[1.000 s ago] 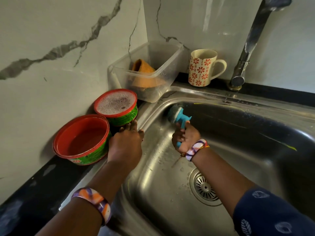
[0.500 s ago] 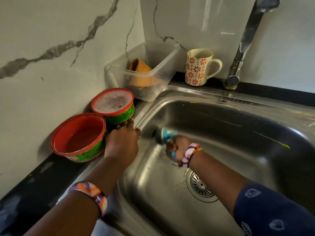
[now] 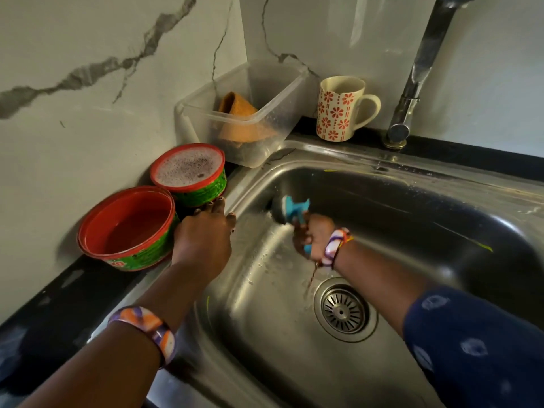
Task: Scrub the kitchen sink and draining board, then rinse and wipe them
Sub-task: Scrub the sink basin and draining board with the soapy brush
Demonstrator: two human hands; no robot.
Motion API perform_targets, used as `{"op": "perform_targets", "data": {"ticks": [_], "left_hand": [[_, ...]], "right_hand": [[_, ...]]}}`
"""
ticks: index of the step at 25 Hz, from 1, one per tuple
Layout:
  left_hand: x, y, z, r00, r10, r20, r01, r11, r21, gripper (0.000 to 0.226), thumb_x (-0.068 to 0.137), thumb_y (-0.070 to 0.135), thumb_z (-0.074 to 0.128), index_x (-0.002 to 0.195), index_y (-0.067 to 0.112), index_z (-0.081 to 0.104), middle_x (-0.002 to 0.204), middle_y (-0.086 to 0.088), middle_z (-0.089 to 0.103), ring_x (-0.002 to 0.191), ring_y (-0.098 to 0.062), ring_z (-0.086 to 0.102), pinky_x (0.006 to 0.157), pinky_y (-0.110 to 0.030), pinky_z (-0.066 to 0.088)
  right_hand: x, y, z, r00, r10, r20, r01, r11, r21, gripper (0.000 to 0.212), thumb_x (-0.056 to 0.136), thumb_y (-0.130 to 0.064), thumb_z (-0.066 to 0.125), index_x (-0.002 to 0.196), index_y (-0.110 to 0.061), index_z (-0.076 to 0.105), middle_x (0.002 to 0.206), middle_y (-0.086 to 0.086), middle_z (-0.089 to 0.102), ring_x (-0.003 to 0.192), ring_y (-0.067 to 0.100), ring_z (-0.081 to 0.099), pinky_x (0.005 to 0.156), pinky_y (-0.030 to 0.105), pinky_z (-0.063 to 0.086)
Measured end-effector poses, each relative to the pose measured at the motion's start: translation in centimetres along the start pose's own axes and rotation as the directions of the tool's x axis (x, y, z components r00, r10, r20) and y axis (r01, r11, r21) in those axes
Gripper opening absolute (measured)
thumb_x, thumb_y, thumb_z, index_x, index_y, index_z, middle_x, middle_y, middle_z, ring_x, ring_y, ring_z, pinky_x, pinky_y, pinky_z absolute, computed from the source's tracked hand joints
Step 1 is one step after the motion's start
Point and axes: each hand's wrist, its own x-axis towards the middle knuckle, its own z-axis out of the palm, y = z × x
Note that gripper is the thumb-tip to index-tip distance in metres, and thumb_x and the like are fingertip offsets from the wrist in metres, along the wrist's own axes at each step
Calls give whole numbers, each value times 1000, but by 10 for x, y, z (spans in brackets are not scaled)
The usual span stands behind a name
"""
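One head view looks steeply down, close over the sink (image 3: 382, 201), probably from its front edge.

A black countertop (image 3: 35, 328) carries two red-rimmed tubs (image 3: 126, 228) left of the sink (image 3: 382, 207), a clear container (image 3: 282, 119) and floral mug (image 3: 338, 108) behind it.

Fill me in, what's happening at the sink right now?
A person is scrubbing the steel sink. The right hand grips a blue-handled brush with its head against the basin's back-left corner wall. The left hand rests on the sink's left rim beside two red-and-green tubs, one of them holding foam. The tap shows no running water, so rinsing and wiping are not yet done.
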Motion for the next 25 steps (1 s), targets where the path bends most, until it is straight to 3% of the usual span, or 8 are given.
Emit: {"op": "perform_targets", "data": {"ticks": [1,4,7,10,13,18,22,25], "left_hand": [[0,0,1,1000,-2,-2,2,1000,-3,38,98,22,39,135,27,45,153,-3,26,124,-25,50,86,-32,50],[0,-1,1,1000,-1,-7,1,1000,-5,36,97,23,41,132,27,49,150,-3,32,117,-24,55,83,-33,51],[-1,-1,-1,1000,2,-2,-2,1000,9,36,98,23,40,132,27,49,148,-2,35,112,-24,58,78,-33,51],[-2,-1,-8,1000,14,10,-14,1000,-9,37,96,20,42,132,26,49,145,-3,37,111,-25,58,80,-34,50],[-18,-6,-19,997,-4,76,22,972,-232,41,94,14,46,132,26,50,141,-3,46,117,-26,56,91,-38,51],[-71,-21,-59,998,-62,-21,50,928,-370,42,96,23,45,136,34,45,141,6,48,120,-25,53,93,-39,49],[-66,-53,-75,968,-220,-118,149,889,-433,41,91,32,49,131,25,46,132,-3,52,116,-30,53,87,-40,48],[-37,-68,-66,981,-187,48,190,894,-406,50,90,42,50,131,14,42,133,-10,48,118,-30,51,90,-36,44]], "right_hand": [[3,-3,-3,999,-31,-18,32,999,38,41,100,-23,29,60,-15,36,28,-5,31,18,5,27,25,5,20],[-12,48,-13,974,182,134,-129,935,-332,41,76,-26,65,41,-16,45,30,-4,35,17,6,30,26,10,26],[-23,96,-20,988,149,-47,-128,600,-790,31,90,-34,56,67,-13,51,52,3,41,22,7,34,37,15,30],[-18,50,-9,978,-111,-177,-71,622,-780,30,98,-28,40,73,-12,47,56,6,38,19,6,29,33,6,22],[-17,14,0,976,-108,-190,-70,669,-740,26,98,-21,40,74,-11,41,59,5,34,18,5,28,31,3,20],[-112,-13,61,978,-81,193,201,116,-973,19,89,6,45,100,-7,53,68,9,45,32,3,35,28,9,24],[-144,-50,135,819,-302,488,496,-56,-867,23,91,-1,49,110,-13,55,66,3,46,46,9,42,28,12,28],[-94,-48,179,753,-369,545,375,-440,-816,26,91,-10,49,114,-4,61,79,8,60,68,21,58,49,16,45]]}}
